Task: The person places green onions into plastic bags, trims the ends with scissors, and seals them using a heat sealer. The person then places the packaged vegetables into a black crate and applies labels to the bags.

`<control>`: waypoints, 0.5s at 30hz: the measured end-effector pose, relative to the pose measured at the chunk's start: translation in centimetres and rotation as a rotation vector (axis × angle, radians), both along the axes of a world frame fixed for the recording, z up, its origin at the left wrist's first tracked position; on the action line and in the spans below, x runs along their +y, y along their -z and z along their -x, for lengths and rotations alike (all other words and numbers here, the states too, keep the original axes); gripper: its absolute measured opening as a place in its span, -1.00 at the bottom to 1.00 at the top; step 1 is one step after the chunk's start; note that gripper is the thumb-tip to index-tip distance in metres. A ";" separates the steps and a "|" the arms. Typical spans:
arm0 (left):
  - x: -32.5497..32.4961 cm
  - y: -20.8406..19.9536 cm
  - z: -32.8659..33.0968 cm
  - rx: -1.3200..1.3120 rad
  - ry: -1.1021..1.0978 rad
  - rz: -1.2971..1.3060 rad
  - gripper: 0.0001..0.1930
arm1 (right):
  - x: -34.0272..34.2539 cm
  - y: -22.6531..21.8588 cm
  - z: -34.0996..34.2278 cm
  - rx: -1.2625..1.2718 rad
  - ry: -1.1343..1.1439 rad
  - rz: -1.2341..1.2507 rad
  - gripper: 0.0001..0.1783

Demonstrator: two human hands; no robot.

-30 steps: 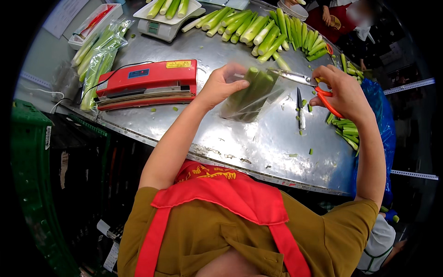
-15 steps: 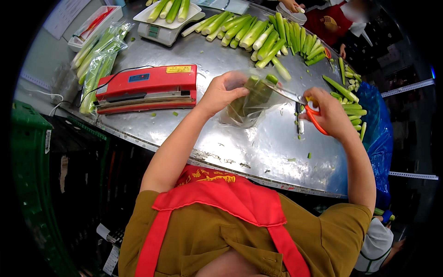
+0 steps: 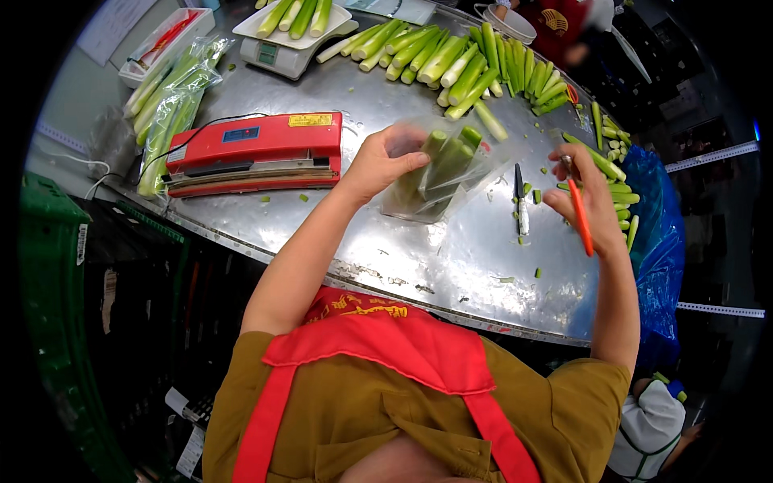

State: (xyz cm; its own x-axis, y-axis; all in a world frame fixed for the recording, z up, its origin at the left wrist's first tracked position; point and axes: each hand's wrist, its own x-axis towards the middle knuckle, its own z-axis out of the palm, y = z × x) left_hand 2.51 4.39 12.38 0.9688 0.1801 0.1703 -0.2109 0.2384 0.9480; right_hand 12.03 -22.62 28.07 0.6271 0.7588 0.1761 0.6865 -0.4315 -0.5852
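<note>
My left hand (image 3: 378, 167) grips the top edge of a clear plastic bag (image 3: 411, 208) above the metal table, its fingers partly behind the film. Inside the bag stand several cut green stalks (image 3: 459, 154) that look like leeks. My right hand (image 3: 600, 193), to the right of the bag and apart from it, holds scissors with orange handles (image 3: 580, 216); the hand hides most of the blades. Between the bag and the right hand, a small knife (image 3: 522, 211) with a pale handle lies on the table.
A red bag sealer (image 3: 258, 149) is on the left, near bagged stalks (image 3: 173, 133). Behind it stands a scale (image 3: 274, 58) carrying stalks. A long pile of stalks (image 3: 435, 56) lines the far side. Blue plastic sheeting (image 3: 656, 241) hangs at right. Other people are beyond the table.
The scissors have moved right, away from the bag's upper edge, and now hang downward in my right hand. The bag has opened out, showing the cut stalk ends more clearly.
</note>
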 end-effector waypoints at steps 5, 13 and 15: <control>-0.1 0.2 0.2 0.020 -0.021 -0.011 -0.70 | 1.1 -1.7 -1.5 -0.314 -0.034 0.360 -0.50; -0.2 0.0 0.2 0.014 -0.001 0.029 -0.73 | 2.2 -1.3 -1.2 -0.457 -0.166 0.496 -0.56; -0.2 0.1 0.1 0.021 -0.024 0.004 -0.75 | 2.8 -1.8 -0.9 -0.448 -0.191 0.533 -0.55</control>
State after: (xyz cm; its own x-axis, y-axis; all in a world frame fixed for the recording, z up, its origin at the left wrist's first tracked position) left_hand 2.39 4.17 12.32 0.9676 0.2039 0.1489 -0.1964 0.2372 0.9514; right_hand 12.94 -19.80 29.87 0.4294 0.9023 -0.0394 0.9031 -0.4286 0.0275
